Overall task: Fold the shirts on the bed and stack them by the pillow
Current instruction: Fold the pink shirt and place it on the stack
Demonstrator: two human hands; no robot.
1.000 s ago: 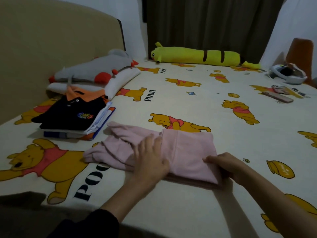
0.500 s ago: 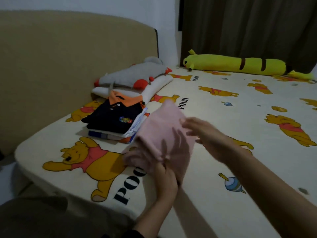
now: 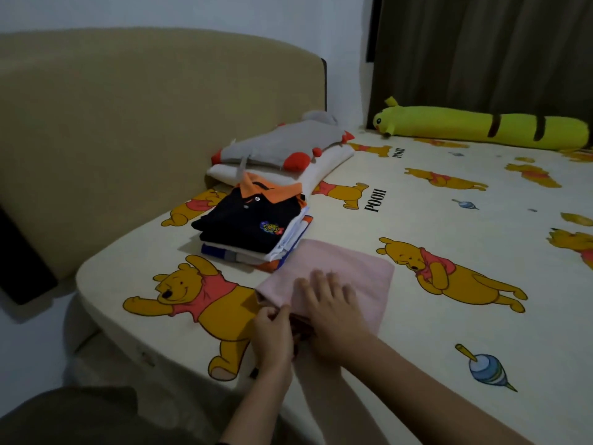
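Pink and soft, the folded cotton shirt [image 3: 333, 271] lies on the cartoon-bear bedsheet [image 3: 449, 342], just beside the stack of folded shirts topped by a black polo with an orange collar [image 3: 247, 226] near the white pillow [image 3: 321, 162]. Our left hand [image 3: 272, 332] pinches its near edge; our right hand [image 3: 330, 313] rests flat on top, fingers spread. We would square the edges, press out creases, then lift from beneath with both hands so the folds hold. Our hands hide the near hem, and dim light blurs the layers below.
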